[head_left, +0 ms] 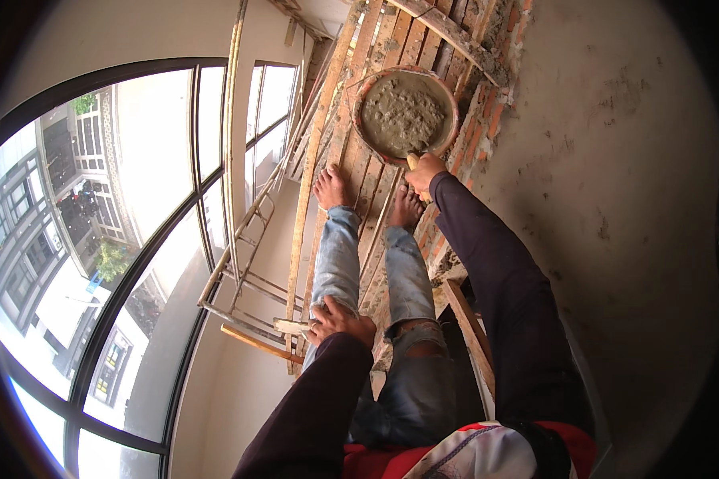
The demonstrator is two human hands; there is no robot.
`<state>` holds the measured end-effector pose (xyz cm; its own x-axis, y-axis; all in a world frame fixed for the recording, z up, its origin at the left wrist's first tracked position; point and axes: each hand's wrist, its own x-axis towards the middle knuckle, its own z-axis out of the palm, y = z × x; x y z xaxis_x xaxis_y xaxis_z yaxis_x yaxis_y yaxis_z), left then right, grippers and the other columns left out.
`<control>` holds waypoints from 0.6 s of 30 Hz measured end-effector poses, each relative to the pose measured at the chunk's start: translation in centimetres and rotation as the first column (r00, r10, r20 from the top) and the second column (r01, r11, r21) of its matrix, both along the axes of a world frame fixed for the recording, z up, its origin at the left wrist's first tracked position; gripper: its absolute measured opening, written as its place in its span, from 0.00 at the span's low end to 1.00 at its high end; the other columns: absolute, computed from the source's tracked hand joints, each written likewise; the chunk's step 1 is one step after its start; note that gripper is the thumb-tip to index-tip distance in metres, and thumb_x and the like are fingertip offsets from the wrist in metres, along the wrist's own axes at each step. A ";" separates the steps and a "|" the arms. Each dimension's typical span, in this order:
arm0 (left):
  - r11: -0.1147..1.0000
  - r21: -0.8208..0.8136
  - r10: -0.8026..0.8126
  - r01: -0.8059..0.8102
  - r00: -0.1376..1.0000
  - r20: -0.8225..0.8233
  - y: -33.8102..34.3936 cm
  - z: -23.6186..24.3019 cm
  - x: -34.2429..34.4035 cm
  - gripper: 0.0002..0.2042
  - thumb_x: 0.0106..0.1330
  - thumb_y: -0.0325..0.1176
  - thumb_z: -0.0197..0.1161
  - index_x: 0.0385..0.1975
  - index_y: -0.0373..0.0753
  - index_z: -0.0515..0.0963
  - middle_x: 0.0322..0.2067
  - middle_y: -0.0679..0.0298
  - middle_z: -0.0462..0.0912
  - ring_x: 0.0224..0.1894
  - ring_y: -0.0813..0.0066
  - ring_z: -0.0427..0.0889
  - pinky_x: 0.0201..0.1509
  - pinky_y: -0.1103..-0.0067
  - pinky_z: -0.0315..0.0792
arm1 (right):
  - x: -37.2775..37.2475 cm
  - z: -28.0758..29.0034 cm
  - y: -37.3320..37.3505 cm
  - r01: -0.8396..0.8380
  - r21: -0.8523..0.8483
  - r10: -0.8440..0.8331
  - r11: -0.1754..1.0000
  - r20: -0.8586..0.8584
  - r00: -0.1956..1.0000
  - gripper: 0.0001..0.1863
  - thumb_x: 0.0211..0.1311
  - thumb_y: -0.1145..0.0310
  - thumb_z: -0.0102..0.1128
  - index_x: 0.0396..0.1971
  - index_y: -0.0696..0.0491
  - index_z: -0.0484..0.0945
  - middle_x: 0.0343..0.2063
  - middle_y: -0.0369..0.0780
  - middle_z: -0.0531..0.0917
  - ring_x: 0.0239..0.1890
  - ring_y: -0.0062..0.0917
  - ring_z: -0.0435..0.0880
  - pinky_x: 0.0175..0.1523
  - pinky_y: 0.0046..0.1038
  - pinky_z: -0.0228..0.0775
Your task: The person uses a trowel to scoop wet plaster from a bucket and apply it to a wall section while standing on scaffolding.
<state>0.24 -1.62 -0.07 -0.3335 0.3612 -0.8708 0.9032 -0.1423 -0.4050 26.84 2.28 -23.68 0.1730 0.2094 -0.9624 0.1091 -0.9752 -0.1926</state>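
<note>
My right hand point(427, 174) is closed around a yellow wooden handle point(413, 161) at the near rim of a round bucket point(358, 128). Wet grey mortar point(403, 112) fills the bucket nearly to its rim. The working end of the handled tool cannot be made out. Lower left, by my knee, my left hand point(341, 322) is curled round a pale wooden piece point(291, 326), whose end sticks out past the fingers. A thin orange-brown strip point(256, 342) lies just below that piece; whether they are joined is unclear.
My bare feet point(333, 188) stand on a raised platform of wooden planks point(367, 188). Metal scaffold bars point(252, 239) run along its left side, beside large black-framed windows point(196, 144). A grey plastered wall point(607, 144) with exposed brick point(481, 132) borders the right.
</note>
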 end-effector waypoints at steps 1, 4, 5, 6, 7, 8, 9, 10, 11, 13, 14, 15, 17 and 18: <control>1.000 -0.005 -0.011 0.011 1.000 -0.011 0.0 0.1 0.0 0.41 0.54 0.48 0.60 0.67 0.37 0.56 0.62 0.45 0.63 0.61 0.46 0.70 0.66 0.60 0.59 | 0.1 -0.4 -0.1 -0.078 0.042 0.071 0.996 0.131 0.989 0.12 0.52 0.71 0.65 0.32 0.65 0.78 0.23 0.48 0.83 0.19 0.34 0.83 0.26 0.35 0.78; 1.000 0.009 -0.016 0.016 1.000 0.011 0.4 0.4 0.2 0.41 0.54 0.48 0.60 0.67 0.37 0.55 0.61 0.45 0.64 0.61 0.46 0.71 0.66 0.60 0.59 | 0.8 -1.6 0.6 -0.872 0.280 0.710 0.401 0.507 0.489 0.18 0.52 0.69 0.66 0.40 0.65 0.76 0.27 0.49 0.84 0.23 0.34 0.85 0.31 0.36 0.79; 1.000 0.008 -0.005 0.005 0.999 0.040 0.6 0.5 0.3 0.41 0.54 0.48 0.60 0.67 0.36 0.55 0.61 0.45 0.64 0.61 0.46 0.71 0.66 0.60 0.59 | 1.0 -1.7 0.5 -0.638 0.182 0.562 0.749 0.337 0.756 0.17 0.53 0.69 0.66 0.39 0.64 0.76 0.26 0.48 0.83 0.24 0.34 0.85 0.32 0.36 0.79; 1.000 0.006 -0.002 0.001 0.999 0.039 0.8 0.5 0.4 0.40 0.54 0.48 0.60 0.67 0.36 0.55 0.61 0.45 0.64 0.61 0.46 0.70 0.66 0.60 0.60 | 1.1 -1.7 0.5 -0.378 0.050 0.365 0.925 0.167 0.916 0.15 0.53 0.69 0.66 0.35 0.64 0.77 0.23 0.47 0.82 0.22 0.33 0.84 0.30 0.36 0.79; 1.000 0.002 -0.016 0.016 1.000 0.010 0.8 0.6 0.5 0.40 0.54 0.48 0.60 0.67 0.36 0.55 0.61 0.45 0.64 0.62 0.46 0.70 0.66 0.60 0.61 | 1.1 -1.5 0.6 -0.227 -0.082 0.230 0.970 0.025 0.973 0.13 0.53 0.69 0.66 0.32 0.64 0.77 0.21 0.46 0.81 0.20 0.32 0.83 0.29 0.35 0.78; 0.999 -0.014 -0.041 0.040 0.999 -0.018 0.9 0.6 0.6 0.40 0.54 0.47 0.60 0.66 0.36 0.56 0.62 0.46 0.64 0.63 0.48 0.69 0.66 0.60 0.61 | 1.0 -1.2 0.5 -0.171 -0.011 0.171 0.985 -0.020 0.985 0.13 0.53 0.69 0.66 0.31 0.64 0.76 0.18 0.45 0.80 0.19 0.31 0.82 0.26 0.34 0.76; 1.000 -0.011 -0.016 0.016 1.000 -0.004 0.9 0.6 0.6 0.40 0.54 0.47 0.60 0.66 0.36 0.56 0.62 0.46 0.64 0.63 0.48 0.69 0.66 0.60 0.61 | 1.0 -0.8 0.6 -0.149 -0.080 0.144 0.986 -0.065 0.987 0.13 0.53 0.68 0.65 0.30 0.64 0.76 0.16 0.44 0.79 0.17 0.31 0.81 0.23 0.33 0.74; 0.999 -0.025 0.034 -0.035 0.999 -0.013 0.9 0.5 0.6 0.41 0.53 0.46 0.60 0.68 0.38 0.55 0.63 0.47 0.61 0.64 0.47 0.68 0.68 0.59 0.57 | 0.8 -0.3 0.5 -0.119 0.006 0.119 0.993 -0.075 0.990 0.13 0.53 0.68 0.65 0.30 0.64 0.76 0.16 0.44 0.79 0.17 0.31 0.81 0.23 0.33 0.74; 0.997 -0.029 0.073 -0.074 0.997 -0.022 0.8 0.5 0.6 0.42 0.52 0.45 0.60 0.69 0.39 0.54 0.65 0.48 0.59 0.65 0.47 0.66 0.71 0.58 0.52 | 0.7 0.1 0.5 -0.045 -0.001 0.044 0.999 -0.074 0.996 0.13 0.54 0.68 0.65 0.28 0.63 0.76 0.16 0.44 0.79 0.15 0.30 0.80 0.21 0.32 0.73; 0.997 -0.019 0.070 -0.070 0.997 -0.010 0.7 0.4 0.4 0.42 0.51 0.45 0.61 0.68 0.39 0.55 0.65 0.48 0.59 0.65 0.48 0.67 0.70 0.57 0.53 | 0.5 0.7 0.2 0.031 -0.010 -0.032 0.999 -0.070 0.997 0.13 0.54 0.68 0.65 0.27 0.63 0.76 0.16 0.44 0.80 0.14 0.29 0.79 0.19 0.31 0.73; 0.996 -0.022 0.088 -0.088 0.996 -0.018 0.6 0.3 0.3 0.42 0.51 0.45 0.61 0.68 0.39 0.55 0.65 0.48 0.60 0.65 0.48 0.67 0.70 0.57 0.53 | 0.3 1.0 0.0 0.114 0.029 -0.112 0.993 -0.070 0.991 0.12 0.54 0.68 0.65 0.27 0.63 0.75 0.15 0.42 0.78 0.13 0.28 0.78 0.19 0.31 0.73; 0.996 -0.002 0.094 -0.094 0.995 -0.020 0.5 0.2 0.1 0.42 0.50 0.45 0.61 0.68 0.39 0.56 0.65 0.48 0.60 0.65 0.48 0.67 0.69 0.57 0.53 | 0.2 1.0 -0.3 0.202 0.107 -0.194 0.973 -0.083 0.978 0.12 0.55 0.68 0.64 0.26 0.62 0.75 0.14 0.41 0.77 0.13 0.27 0.78 0.18 0.31 0.72; 0.994 -0.017 0.110 -0.110 0.994 -0.018 0.4 0.0 -0.2 0.42 0.50 0.45 0.62 0.68 0.39 0.56 0.65 0.48 0.61 0.65 0.47 0.67 0.70 0.57 0.53 | 0.1 0.9 -1.0 0.250 0.098 -0.236 0.963 -0.131 0.963 0.10 0.56 0.69 0.63 0.26 0.61 0.75 0.14 0.41 0.76 0.12 0.26 0.76 0.18 0.31 0.71; 0.994 -0.007 0.105 -0.105 0.994 -0.016 0.3 -0.1 -0.3 0.42 0.50 0.45 0.62 0.68 0.39 0.56 0.65 0.48 0.61 0.65 0.47 0.67 0.70 0.57 0.53 | 0.0 0.7 -1.3 0.313 0.093 -0.290 0.945 -0.200 0.936 0.09 0.57 0.70 0.62 0.26 0.60 0.75 0.14 0.41 0.76 0.12 0.26 0.76 0.17 0.30 0.70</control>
<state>-0.08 -1.34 -0.15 -0.3825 0.3167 -0.8680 0.9070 -0.0506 -0.4182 26.85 0.98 -23.02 0.0714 0.2916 -0.9539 -0.2343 -0.9246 -0.3002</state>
